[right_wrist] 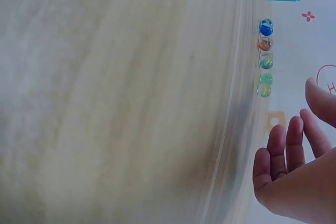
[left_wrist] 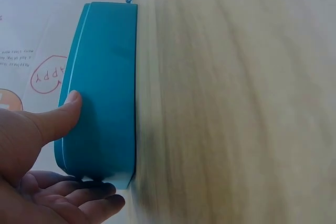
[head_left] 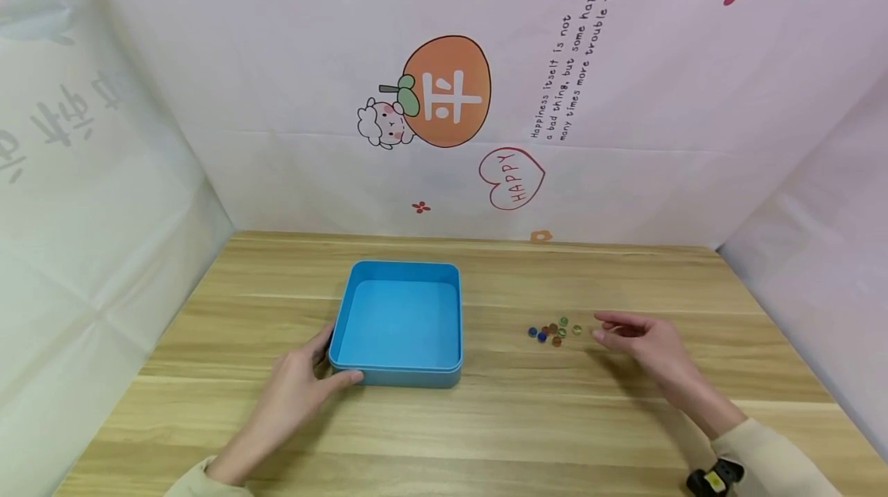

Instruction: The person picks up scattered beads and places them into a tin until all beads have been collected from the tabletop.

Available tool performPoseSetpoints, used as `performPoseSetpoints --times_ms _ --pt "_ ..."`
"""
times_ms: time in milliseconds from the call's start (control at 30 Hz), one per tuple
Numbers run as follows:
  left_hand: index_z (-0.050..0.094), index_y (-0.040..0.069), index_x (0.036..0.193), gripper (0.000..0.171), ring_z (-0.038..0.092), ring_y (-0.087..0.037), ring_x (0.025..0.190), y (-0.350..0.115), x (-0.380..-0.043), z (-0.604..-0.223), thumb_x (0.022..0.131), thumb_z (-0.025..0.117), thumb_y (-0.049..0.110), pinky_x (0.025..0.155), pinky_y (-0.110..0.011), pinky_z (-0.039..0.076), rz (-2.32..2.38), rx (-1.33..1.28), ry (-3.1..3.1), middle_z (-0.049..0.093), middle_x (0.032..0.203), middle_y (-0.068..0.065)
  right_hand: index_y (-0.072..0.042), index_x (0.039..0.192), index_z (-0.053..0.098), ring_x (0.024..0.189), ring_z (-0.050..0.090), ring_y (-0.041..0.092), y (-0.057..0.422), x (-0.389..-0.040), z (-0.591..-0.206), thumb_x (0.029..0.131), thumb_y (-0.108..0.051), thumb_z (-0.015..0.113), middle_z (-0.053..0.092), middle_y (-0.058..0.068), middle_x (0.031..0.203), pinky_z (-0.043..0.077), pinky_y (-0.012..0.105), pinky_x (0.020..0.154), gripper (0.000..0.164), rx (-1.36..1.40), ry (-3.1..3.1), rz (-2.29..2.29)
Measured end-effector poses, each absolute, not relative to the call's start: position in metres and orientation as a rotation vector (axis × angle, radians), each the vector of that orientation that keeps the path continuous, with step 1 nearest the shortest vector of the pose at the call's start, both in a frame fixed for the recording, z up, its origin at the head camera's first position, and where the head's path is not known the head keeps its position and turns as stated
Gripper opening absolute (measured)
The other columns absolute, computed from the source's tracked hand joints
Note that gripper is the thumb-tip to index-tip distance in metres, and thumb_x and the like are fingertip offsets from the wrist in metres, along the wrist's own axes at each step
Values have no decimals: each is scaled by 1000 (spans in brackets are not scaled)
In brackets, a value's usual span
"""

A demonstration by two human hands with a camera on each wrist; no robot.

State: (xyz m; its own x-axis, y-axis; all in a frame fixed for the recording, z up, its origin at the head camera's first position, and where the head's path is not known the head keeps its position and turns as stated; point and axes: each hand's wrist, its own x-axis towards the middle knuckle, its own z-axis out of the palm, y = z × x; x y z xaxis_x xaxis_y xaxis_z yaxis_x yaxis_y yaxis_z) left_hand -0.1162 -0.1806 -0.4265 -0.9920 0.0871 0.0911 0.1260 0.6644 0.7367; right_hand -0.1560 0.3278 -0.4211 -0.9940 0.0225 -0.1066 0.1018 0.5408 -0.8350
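Observation:
A square blue open-topped box [head_left: 416, 377] stands on the wooden table, and its floor shows bare. At its near left corner is my left hand [head_left: 291, 383], with the thumb against the front wall and the fingers along the left side. The left wrist view shows that thumb pressed to the box's wall [left_wrist: 102, 77], the fingers bent at the corner. Several glass marbles [head_left: 553, 328], blue, brown and green, lie in a loose cluster right of the box. Just right of them my right hand [head_left: 655, 347] hovers with relaxed fingers, thumb and index apart, holding nothing.
The wooden table [head_left: 527, 435] is bounded at the back by a white printed sheet [head_left: 291, 96] with cartoon figures and lettering. More white sheeting [head_left: 104, 196] hangs along the left side and the right side. A black device [head_left: 714, 479] sits at the right wrist.

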Motion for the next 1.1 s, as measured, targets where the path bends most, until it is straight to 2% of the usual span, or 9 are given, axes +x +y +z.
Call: performPoseSetpoints --times_ms 267,500,800,1100 --pt "39 -5 159 89 51 -41 138 -184 -118 -428 89 88 19 107 -47 50 -1580 -130 -2730 42 158 -27 -1 139 68 107 62 19 331 -160 -423 97 -34 81 72 11 120 51 24 84 54 22 2737 -1374" --pt "37 -2 161 90 47 -39 141 -184 -118 -427 88 89 12 107 -43 49 -1781 -87 -2665 38 162 -26 -1 138 68 108 61 21 330 -161 -424 96 -31 82 71 16 125 52 25 84 53 4 2747 -1356" --pt "35 -2 162 95 46 -39 142 -182 -120 -427 86 90 12 108 -43 48 -1797 -40 -2673 36 163 -25 -1 136 70 111 66 27 328 -166 -425 94 -29 83 73 16 128 53 26 87 52 -18 2756 -1327" --pt "37 -2 161 97 49 -38 140 -178 -120 -425 84 93 15 107 -43 49 -1747 -1 -2697 38 162 -25 -2 133 72 108 62 23 334 -173 -430 93 -28 84 70 18 132 53 23 82 48 -54 2720 -1365"
